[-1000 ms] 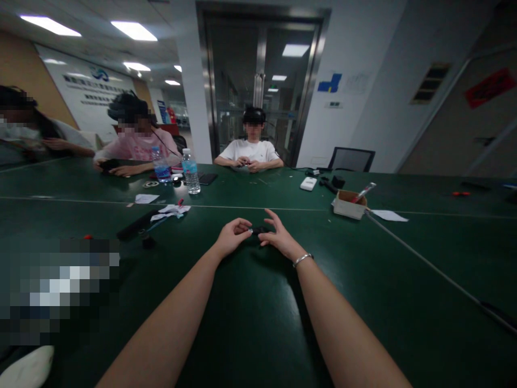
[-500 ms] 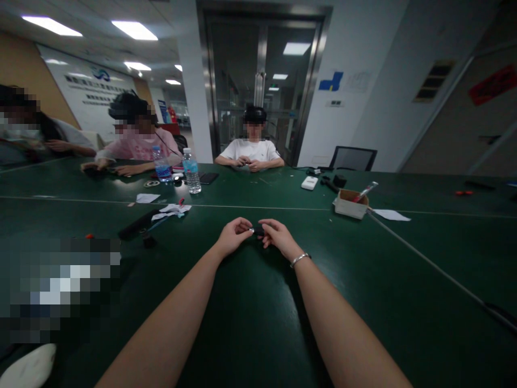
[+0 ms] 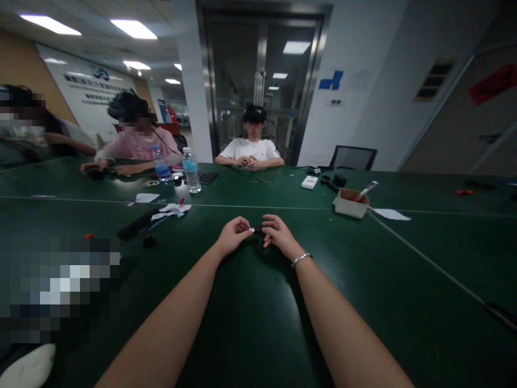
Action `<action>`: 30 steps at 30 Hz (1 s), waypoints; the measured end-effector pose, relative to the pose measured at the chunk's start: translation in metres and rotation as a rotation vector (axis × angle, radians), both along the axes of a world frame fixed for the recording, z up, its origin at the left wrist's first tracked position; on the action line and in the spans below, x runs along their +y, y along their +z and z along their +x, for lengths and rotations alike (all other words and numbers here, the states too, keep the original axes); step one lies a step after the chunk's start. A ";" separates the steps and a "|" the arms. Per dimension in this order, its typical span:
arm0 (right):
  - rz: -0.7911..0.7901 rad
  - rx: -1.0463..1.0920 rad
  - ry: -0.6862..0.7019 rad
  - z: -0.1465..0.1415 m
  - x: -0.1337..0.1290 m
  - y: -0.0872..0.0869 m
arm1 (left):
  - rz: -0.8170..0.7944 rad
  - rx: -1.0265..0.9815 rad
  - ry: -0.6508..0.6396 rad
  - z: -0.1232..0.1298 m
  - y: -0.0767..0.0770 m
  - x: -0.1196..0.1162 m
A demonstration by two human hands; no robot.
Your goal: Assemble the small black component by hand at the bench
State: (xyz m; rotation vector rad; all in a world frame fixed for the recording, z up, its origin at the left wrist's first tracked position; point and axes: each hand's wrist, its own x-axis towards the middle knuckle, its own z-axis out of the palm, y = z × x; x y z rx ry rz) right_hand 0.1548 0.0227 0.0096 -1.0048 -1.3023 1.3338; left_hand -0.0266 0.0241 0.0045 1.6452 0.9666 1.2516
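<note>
My left hand (image 3: 235, 236) is closed, its thumb and fingertips pinching the silver end of a small black object (image 3: 258, 230). The object is slim and points to the right; its exact kind is too small to make out. Close by its dark end is my right hand (image 3: 279, 236), fingers apart and slightly curled. Whether a fingertip of the right hand still touches the object is hard to see. Both hands are just above the dark green table (image 3: 254, 318), and a silver bracelet (image 3: 301, 260) circles my right wrist.
Ahead left stand two water bottles (image 3: 191, 171). Crumpled paper (image 3: 172, 211) and a black tube-like item (image 3: 139, 225) lie left of my hands. A small box (image 3: 351, 203) with a pen-like item sits to the right. Across the table sits a person in white (image 3: 250, 151).
My right hand's fingers have spread and loosened from the object's dark end, showing more of it. My left hand keeps its pinch in nearly the same place.
</note>
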 end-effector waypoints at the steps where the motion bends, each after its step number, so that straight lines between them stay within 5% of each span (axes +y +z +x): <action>1: -0.023 -0.009 -0.001 0.000 0.001 0.000 | 0.002 -0.003 -0.001 0.000 0.000 0.000; 6: -0.055 -0.148 0.084 -0.001 0.004 0.001 | -0.001 -0.001 0.003 -0.001 -0.001 0.000; 12: -0.045 0.058 0.073 0.003 -0.001 0.003 | 0.002 0.013 0.011 -0.002 -0.002 0.001; 30: -0.116 0.015 0.115 0.001 0.000 0.004 | 0.009 -0.024 -0.006 -0.001 -0.002 0.001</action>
